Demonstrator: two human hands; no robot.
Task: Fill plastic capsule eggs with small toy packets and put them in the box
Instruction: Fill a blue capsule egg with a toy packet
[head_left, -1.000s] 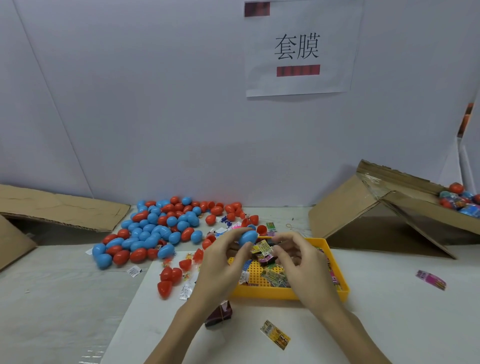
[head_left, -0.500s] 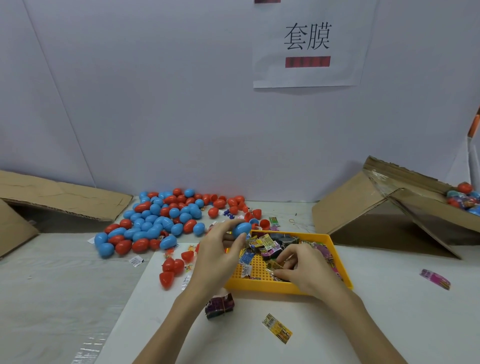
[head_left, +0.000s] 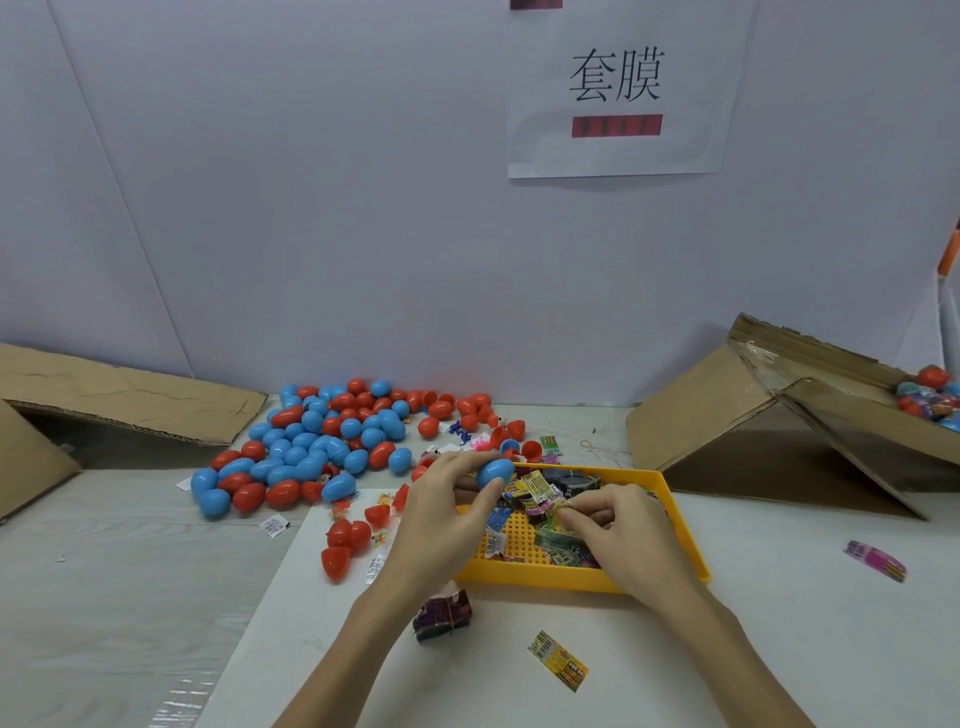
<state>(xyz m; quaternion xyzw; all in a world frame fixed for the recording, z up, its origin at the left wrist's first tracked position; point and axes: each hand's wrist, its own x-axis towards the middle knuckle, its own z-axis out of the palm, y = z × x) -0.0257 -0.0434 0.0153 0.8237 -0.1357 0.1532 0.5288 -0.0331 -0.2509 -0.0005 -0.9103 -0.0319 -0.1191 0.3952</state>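
While the left hand (head_left: 441, 512) grips a blue egg (head_left: 494, 473) at its fingertips, the right hand (head_left: 618, 535) beside it pinches a small packet (head_left: 558, 512) over the yellow tray (head_left: 680, 525). Loose eggs (head_left: 322, 441) lie beyond the left hand; the box (head_left: 769, 415) sits far right.

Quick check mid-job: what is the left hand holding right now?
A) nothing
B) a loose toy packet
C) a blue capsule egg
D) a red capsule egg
C: the left hand grips a blue capsule egg at its fingertips above the back left corner of the yellow tray, while the right hand pinches a toy packet in the tray.
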